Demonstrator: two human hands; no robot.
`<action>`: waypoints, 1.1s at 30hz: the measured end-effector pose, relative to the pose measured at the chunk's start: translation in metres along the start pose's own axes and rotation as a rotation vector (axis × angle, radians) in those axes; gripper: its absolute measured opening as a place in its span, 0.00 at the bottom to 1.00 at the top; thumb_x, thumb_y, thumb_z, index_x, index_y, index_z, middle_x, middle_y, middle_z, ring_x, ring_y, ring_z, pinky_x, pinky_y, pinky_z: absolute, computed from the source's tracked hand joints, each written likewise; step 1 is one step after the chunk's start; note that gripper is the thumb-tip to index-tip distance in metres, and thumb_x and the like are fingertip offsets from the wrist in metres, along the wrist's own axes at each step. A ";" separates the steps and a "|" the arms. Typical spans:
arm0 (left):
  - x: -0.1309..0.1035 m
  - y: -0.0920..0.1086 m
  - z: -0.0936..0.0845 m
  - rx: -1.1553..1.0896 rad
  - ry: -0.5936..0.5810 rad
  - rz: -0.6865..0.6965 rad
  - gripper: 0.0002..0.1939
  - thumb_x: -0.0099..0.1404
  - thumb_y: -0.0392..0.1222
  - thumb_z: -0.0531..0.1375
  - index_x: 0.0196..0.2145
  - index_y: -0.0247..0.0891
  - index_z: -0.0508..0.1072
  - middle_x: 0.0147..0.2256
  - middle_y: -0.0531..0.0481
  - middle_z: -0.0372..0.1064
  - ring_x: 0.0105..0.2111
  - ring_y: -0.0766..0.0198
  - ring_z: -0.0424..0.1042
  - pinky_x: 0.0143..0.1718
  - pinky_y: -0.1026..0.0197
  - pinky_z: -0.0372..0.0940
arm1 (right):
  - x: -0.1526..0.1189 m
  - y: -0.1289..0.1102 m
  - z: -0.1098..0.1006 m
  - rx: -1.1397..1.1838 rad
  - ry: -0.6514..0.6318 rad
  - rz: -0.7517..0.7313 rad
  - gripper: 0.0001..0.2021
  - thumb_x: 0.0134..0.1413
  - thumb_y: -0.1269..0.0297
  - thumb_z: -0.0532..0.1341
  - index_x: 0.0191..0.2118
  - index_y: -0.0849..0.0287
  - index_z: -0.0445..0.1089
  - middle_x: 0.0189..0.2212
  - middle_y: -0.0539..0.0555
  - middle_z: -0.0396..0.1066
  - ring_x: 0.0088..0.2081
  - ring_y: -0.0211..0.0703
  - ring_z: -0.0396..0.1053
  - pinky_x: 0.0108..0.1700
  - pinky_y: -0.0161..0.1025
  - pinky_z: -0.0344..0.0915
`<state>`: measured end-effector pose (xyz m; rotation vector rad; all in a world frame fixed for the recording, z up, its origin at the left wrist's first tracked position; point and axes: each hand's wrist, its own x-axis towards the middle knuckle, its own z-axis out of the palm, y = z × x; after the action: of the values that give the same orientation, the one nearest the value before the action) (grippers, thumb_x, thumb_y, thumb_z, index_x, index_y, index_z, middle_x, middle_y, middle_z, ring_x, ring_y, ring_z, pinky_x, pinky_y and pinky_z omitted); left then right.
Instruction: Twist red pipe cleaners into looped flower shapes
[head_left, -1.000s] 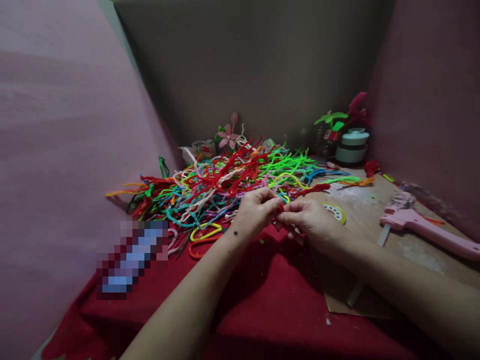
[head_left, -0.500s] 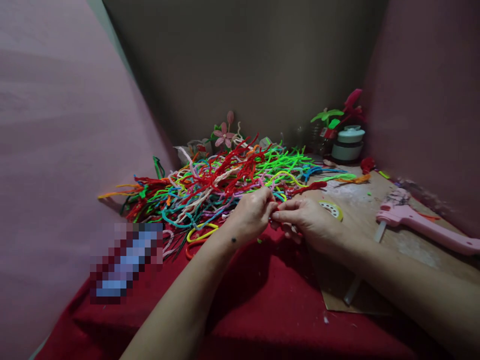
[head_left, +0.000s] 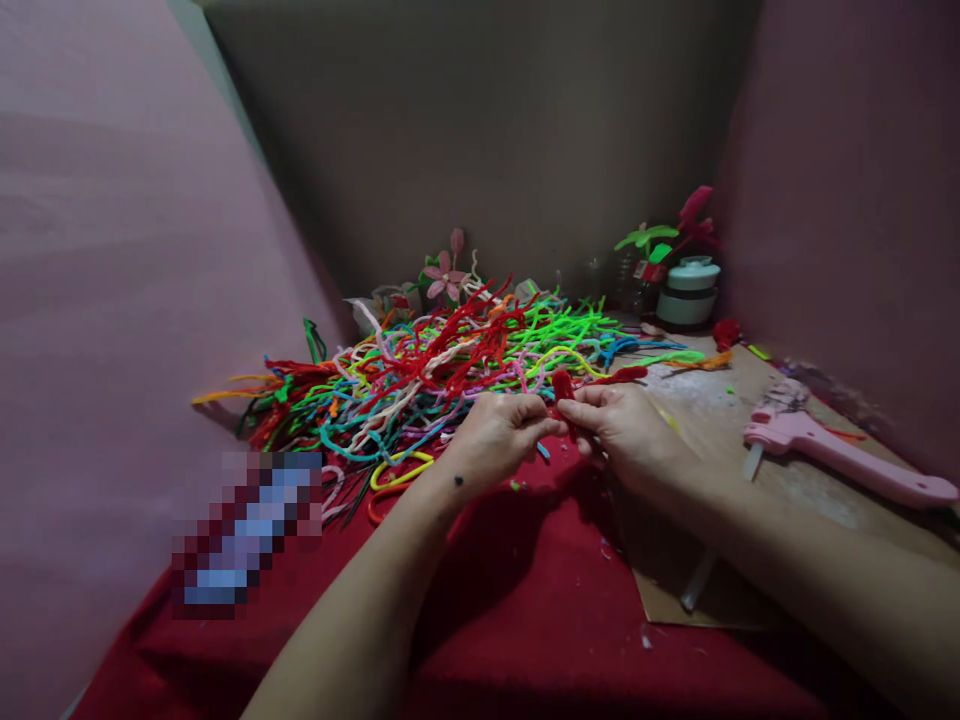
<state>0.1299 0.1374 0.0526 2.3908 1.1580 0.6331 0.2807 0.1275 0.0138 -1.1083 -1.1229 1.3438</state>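
A short, fuzzy red pipe cleaner piece [head_left: 562, 387] stands up between my two hands, its lower part hidden by fingers. My right hand [head_left: 634, 430] pinches it between thumb and fingers. Close against it, my left hand [head_left: 495, 435] is closed, thumb and forefinger pressed together near the piece's lower end. Just beyond both hands lies a tangled heap of coloured pipe cleaners [head_left: 442, 365]. Another red fuzzy strip [head_left: 625, 376] lies past my right hand's fingers.
Scissors with yellow and orange handles [head_left: 401, 472] lie left of my left forearm. A pink glue gun [head_left: 847, 455] rests on a cardboard sheet [head_left: 660, 585] at right. Behind stand a lidded jar [head_left: 688, 295] and a pink pipe-cleaner flower [head_left: 445, 276]. Red cloth [head_left: 517, 610] covers the front.
The red piece, mostly hidden between my fingers before, now shows upright above them. My hands have drawn slightly apart, and my right hand now covers most of the yellow tape roll.
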 end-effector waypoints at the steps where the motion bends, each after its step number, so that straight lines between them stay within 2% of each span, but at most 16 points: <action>1: -0.001 0.002 0.003 0.047 0.041 0.013 0.14 0.59 0.46 0.54 0.21 0.36 0.69 0.16 0.55 0.60 0.17 0.72 0.57 0.22 0.67 0.50 | -0.001 0.000 0.001 -0.011 0.020 -0.013 0.12 0.46 0.59 0.60 0.21 0.61 0.63 0.08 0.44 0.57 0.08 0.28 0.49 0.10 0.28 0.42; 4: -0.003 0.004 0.007 0.120 0.163 0.003 0.12 0.59 0.43 0.53 0.21 0.37 0.69 0.17 0.54 0.61 0.18 0.72 0.56 0.22 0.67 0.49 | -0.003 -0.002 0.005 0.016 0.067 -0.036 0.11 0.45 0.60 0.60 0.22 0.61 0.63 0.11 0.45 0.62 0.09 0.27 0.50 0.10 0.27 0.43; 8: 0.002 -0.001 0.000 -0.202 0.053 -0.177 0.14 0.60 0.46 0.51 0.22 0.36 0.68 0.15 0.55 0.60 0.15 0.72 0.57 0.19 0.68 0.51 | -0.005 -0.006 0.007 0.094 0.063 0.013 0.10 0.43 0.60 0.62 0.25 0.61 0.62 0.19 0.48 0.69 0.11 0.26 0.54 0.10 0.26 0.46; 11: 0.006 -0.004 -0.004 -0.402 0.140 -0.192 0.11 0.57 0.46 0.55 0.28 0.34 0.71 0.23 0.52 0.67 0.22 0.71 0.64 0.24 0.69 0.57 | -0.006 -0.008 0.007 0.104 0.040 0.060 0.11 0.42 0.61 0.63 0.24 0.62 0.62 0.19 0.49 0.69 0.11 0.26 0.54 0.10 0.26 0.48; 12: 0.007 -0.004 -0.004 -0.478 0.162 -0.189 0.11 0.55 0.45 0.58 0.30 0.34 0.72 0.26 0.51 0.69 0.25 0.70 0.65 0.27 0.68 0.59 | -0.006 -0.008 0.006 0.103 0.022 0.065 0.11 0.42 0.61 0.63 0.24 0.62 0.63 0.19 0.49 0.69 0.11 0.26 0.54 0.10 0.26 0.48; 14: 0.008 -0.003 -0.002 -0.663 0.119 -0.208 0.13 0.50 0.45 0.62 0.31 0.32 0.72 0.28 0.50 0.70 0.27 0.69 0.66 0.28 0.67 0.60 | -0.006 -0.008 0.006 0.100 -0.041 0.070 0.10 0.42 0.62 0.63 0.24 0.63 0.64 0.18 0.50 0.68 0.12 0.26 0.55 0.11 0.25 0.50; 17: 0.007 0.000 0.002 -0.835 0.081 -0.273 0.14 0.46 0.46 0.65 0.27 0.31 0.71 0.22 0.52 0.68 0.22 0.70 0.64 0.24 0.67 0.59 | -0.006 -0.006 0.004 0.145 -0.180 0.102 0.07 0.41 0.66 0.64 0.25 0.64 0.66 0.21 0.51 0.70 0.15 0.28 0.60 0.14 0.26 0.55; 19: 0.006 0.000 0.003 -0.838 0.114 -0.317 0.14 0.46 0.46 0.65 0.26 0.32 0.70 0.20 0.52 0.67 0.19 0.71 0.63 0.21 0.67 0.56 | -0.006 -0.005 0.003 0.195 -0.246 0.119 0.06 0.42 0.67 0.63 0.28 0.64 0.68 0.22 0.53 0.71 0.17 0.30 0.63 0.17 0.27 0.59; 21: 0.006 0.000 0.002 -0.803 0.138 -0.341 0.14 0.47 0.46 0.64 0.26 0.32 0.70 0.19 0.53 0.66 0.19 0.71 0.62 0.20 0.68 0.54 | -0.006 -0.006 0.004 0.207 -0.255 0.109 0.06 0.43 0.66 0.61 0.28 0.64 0.68 0.22 0.54 0.71 0.18 0.32 0.64 0.17 0.28 0.59; 26: 0.006 0.002 0.003 -0.720 0.209 -0.322 0.16 0.47 0.45 0.64 0.17 0.33 0.63 0.15 0.57 0.59 0.17 0.75 0.55 0.19 0.69 0.50 | -0.010 -0.013 0.009 0.027 -0.135 0.044 0.05 0.45 0.68 0.57 0.23 0.62 0.66 0.14 0.51 0.68 0.13 0.32 0.61 0.14 0.29 0.55; 29: 0.006 0.000 0.006 -0.634 0.223 -0.301 0.15 0.50 0.45 0.61 0.17 0.34 0.61 0.15 0.58 0.56 0.17 0.75 0.53 0.19 0.68 0.49 | -0.012 -0.013 0.010 -0.102 -0.089 -0.011 0.07 0.45 0.69 0.55 0.20 0.61 0.63 0.11 0.49 0.65 0.10 0.31 0.57 0.12 0.28 0.51; 33: 0.006 -0.005 0.014 -0.427 0.258 -0.256 0.14 0.53 0.45 0.58 0.18 0.34 0.62 0.16 0.57 0.57 0.18 0.73 0.54 0.20 0.68 0.49 | -0.012 -0.008 0.010 -0.112 -0.056 0.000 0.05 0.43 0.68 0.55 0.21 0.60 0.62 0.11 0.47 0.66 0.10 0.31 0.58 0.11 0.28 0.51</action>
<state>0.1380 0.1435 0.0395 1.8093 1.2552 1.0067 0.2724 0.1154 0.0232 -1.1573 -1.2522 1.3317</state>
